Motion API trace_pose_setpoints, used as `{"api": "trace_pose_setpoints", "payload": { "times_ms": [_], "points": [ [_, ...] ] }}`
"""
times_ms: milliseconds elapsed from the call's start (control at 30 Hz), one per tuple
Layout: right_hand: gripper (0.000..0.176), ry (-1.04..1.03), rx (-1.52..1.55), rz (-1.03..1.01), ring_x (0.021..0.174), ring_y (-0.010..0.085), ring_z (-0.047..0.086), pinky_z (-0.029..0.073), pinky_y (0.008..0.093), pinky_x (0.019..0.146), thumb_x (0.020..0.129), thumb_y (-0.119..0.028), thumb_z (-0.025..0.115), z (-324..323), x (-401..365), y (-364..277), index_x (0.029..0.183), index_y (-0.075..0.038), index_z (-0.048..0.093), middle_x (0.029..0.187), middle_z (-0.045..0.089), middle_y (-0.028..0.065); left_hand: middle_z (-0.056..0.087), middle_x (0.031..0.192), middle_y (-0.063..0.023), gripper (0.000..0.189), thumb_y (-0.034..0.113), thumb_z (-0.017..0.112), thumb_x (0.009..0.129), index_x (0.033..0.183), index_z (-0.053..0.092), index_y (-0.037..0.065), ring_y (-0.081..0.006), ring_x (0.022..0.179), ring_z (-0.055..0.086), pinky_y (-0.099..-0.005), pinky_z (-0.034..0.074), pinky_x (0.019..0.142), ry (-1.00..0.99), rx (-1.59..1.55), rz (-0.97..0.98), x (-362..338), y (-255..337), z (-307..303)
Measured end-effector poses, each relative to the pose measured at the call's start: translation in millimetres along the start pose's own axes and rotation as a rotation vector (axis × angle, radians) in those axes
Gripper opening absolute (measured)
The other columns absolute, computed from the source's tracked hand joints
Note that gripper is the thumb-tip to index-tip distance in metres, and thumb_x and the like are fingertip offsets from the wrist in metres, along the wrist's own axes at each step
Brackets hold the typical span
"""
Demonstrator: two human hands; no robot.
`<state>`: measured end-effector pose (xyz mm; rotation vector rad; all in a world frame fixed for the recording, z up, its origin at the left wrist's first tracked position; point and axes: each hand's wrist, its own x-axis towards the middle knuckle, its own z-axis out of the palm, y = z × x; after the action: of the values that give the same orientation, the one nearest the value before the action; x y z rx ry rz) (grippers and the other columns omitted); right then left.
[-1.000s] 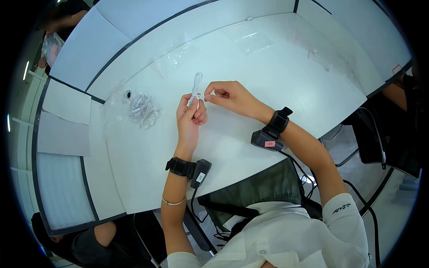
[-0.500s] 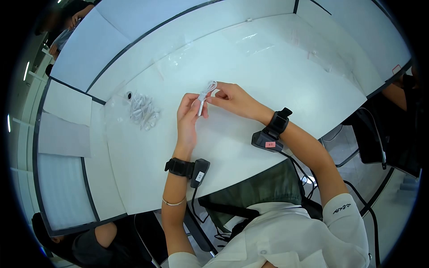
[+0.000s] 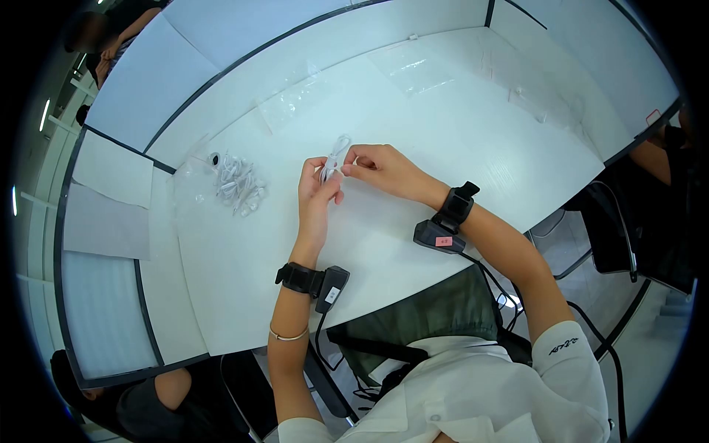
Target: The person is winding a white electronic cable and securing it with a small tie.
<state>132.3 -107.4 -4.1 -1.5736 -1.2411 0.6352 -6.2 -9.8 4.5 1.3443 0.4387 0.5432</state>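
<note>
Coiled white cable [image 3: 342,146], one: held above the desk [image 3: 251,303] between thumb and curled fingers of the left hand [image 3: 318,188]. Right hand [image 3: 385,168]: thumb and forefinger drawn together just beside the coil; whether a strand is pinched cannot be told. Pile of white cables [image 3: 238,186]: laid on the desk, left of the left hand. Clear plastic bag [image 3: 419,72]: laid flat near the rear panel [image 3: 310,70]. Person at upper left [image 3: 129,22]: cut off by the partition. Cable's lower end: hidden by the left hand.
</note>
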Motion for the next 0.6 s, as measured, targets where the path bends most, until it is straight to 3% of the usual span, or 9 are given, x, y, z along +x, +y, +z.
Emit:
{"api": "trace_pose_setpoints", "payload": {
  "times_ms": [100,200,300,600],
  "points": [
    [0.023,0.027,0.089,-0.028,0.048,0.0115,0.038,0.03,0.029,0.048,0.087,-0.024,0.058,4,2,8,0.083,-0.002,0.058,0.052,0.046,0.0035,0.045,0.07,0.0029,0.023,0.004,0.06,0.082,0.099,0.044,0.004,-0.0025,0.06,0.038,-0.0184,0.031,0.051,0.031,0.12,0.023,-1,0,1],
    [0.021,-0.035,0.127,0.012,0.057,0.0067,0.04,0.035,0.0233,0.053,0.09,-0.019,0.054,0,2,7,0.084,0.001,0.058,0.067,0.053,0.0002,0.042,0.068,0.0048,0.026,0.0,0.062,0.08,0.098,0.044,0.004,-0.0015,0.057,0.035,-0.017,0.028,0.049,0.059,0.131,0.067,1,-3,1],
    [0.021,-0.078,0.262,0.084,0.058,0.0061,0.043,0.037,0.0218,0.054,0.09,-0.02,0.053,-2,-1,-4,0.083,-0.001,0.059,0.07,0.055,-0.001,0.04,0.066,0.0056,0.025,0.002,0.062,0.081,0.098,0.044,0.004,-0.0016,0.056,0.035,-0.0173,0.028,0.049,0.073,0.1,0.145,2,-8,-2],
    [0.023,-0.219,0.457,0.121,0.059,0.0051,0.043,0.039,0.0209,0.055,0.092,-0.022,0.048,-5,-5,-15,0.079,-0.005,0.056,0.068,0.049,-0.0018,0.042,0.066,0.0046,0.023,0.0,0.061,0.081,0.097,0.044,0.004,-0.001,0.053,0.034,-0.0179,0.026,0.045,0.179,0.097,0.117,4,-5,-1]
  ]
}}
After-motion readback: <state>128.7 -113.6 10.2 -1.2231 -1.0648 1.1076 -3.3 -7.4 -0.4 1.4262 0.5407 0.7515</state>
